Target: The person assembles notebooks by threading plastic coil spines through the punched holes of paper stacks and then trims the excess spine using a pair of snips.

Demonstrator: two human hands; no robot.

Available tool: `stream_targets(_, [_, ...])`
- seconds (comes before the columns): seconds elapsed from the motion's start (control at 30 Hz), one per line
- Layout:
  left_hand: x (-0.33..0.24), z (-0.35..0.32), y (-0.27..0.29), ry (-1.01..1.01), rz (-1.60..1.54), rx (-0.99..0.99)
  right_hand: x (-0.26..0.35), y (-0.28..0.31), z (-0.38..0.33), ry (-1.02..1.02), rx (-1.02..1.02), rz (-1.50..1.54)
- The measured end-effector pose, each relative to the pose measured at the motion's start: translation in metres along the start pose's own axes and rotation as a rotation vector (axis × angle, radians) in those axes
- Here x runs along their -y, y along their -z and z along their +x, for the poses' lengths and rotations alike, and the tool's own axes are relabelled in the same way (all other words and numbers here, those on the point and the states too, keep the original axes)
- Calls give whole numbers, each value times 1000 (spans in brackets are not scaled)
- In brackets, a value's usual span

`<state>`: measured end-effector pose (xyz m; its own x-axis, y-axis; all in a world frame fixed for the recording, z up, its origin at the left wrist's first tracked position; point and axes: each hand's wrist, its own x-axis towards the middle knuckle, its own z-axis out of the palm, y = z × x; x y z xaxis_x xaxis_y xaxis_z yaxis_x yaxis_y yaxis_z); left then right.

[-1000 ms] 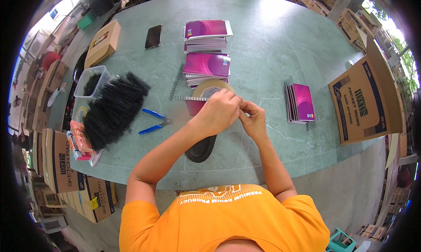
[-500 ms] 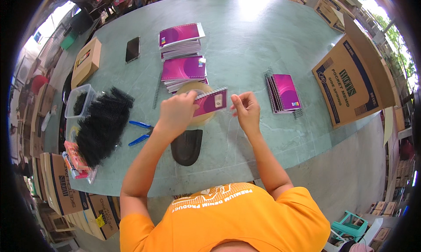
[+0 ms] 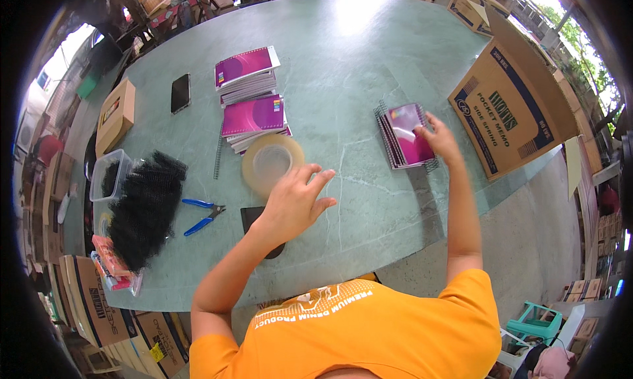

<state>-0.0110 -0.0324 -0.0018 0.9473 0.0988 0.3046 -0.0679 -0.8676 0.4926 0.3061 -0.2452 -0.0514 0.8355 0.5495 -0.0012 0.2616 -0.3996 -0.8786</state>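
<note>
My right hand point(image 3: 438, 140) has its thumb and fingers closed on the right edge of a purple spiral notebook point(image 3: 407, 132). This notebook lies on top of the small stack at the right, whose wire coils stick out at the sides. Empty and with its fingers apart, my left hand point(image 3: 297, 201) hovers just below a roll of clear tape point(image 3: 248, 163). Under my left wrist a dark flat piece point(image 3: 250, 215) is partly hidden. Beyond the tape stand two piles of purple notebooks, a nearer pile point(image 3: 253, 115) and a farther pile point(image 3: 245, 68).
Blue-handled cutters point(image 3: 206, 214) lie left of my left forearm, beside a heap of black spiral coils point(image 3: 146, 207) and a clear plastic tub point(image 3: 109, 176). A phone point(image 3: 180, 93) and a small carton point(image 3: 115, 118) sit farther back. A large open cardboard box point(image 3: 508, 115) stands at the right.
The notebook that was in my left hand is now at the right stack under my right hand. My right hand moved right; my left hand let go and opened.
</note>
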Motion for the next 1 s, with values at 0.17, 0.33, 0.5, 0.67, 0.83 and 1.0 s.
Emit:
stream_targets(0.17, [18, -6, -12, 15, -34, 46, -53, 1, 12, 17, -149, -181])
stream_targets(0.33, [23, -7, -15, 36, -52, 61, -29, -13, 16, 173, -317, -632])
stream_targets(0.5, [38, -10, -27, 104, 38, 7, 157, -38, -78, 970, -267, -178])
stream_targets(0.67, [51, 14, -33, -47, 151, -241, 210, -66, -166, 1528, 352, -17])
stream_targets(0.83, [108, 16, 8, 115, 407, -459, 206, -89, -172, 1554, 475, -5])
stream_targets(1.0, [156, -7, 39, 130, 835, -447, 201, -111, -164, 1589, 489, 48])
